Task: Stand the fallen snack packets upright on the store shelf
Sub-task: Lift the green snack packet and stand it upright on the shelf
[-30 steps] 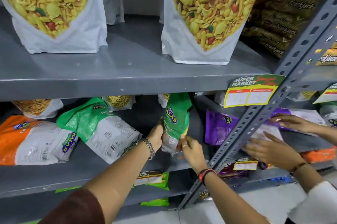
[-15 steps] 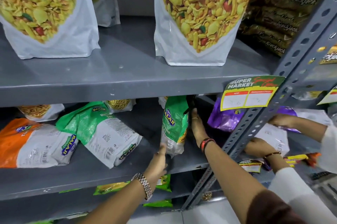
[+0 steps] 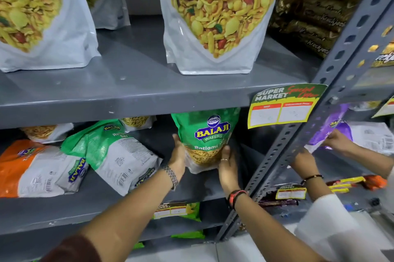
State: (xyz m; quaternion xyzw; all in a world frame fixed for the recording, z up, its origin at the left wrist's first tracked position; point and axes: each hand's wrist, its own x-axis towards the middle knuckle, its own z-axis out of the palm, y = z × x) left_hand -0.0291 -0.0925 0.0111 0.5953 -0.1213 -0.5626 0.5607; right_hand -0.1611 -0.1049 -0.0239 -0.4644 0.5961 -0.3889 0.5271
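Clamping both hands, left hand (image 3: 178, 155) and right hand (image 3: 228, 165), around the upright green plastic Balaji snack packet (image 3: 204, 133), I am risking it slumping sideways onto the grey metal shelf (image 3: 106, 200) if released unsettled.

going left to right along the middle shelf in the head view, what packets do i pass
orange packet lying flat → fallen green packet → upright green packet held between left hand and right hand → grey shelf post → purple packet
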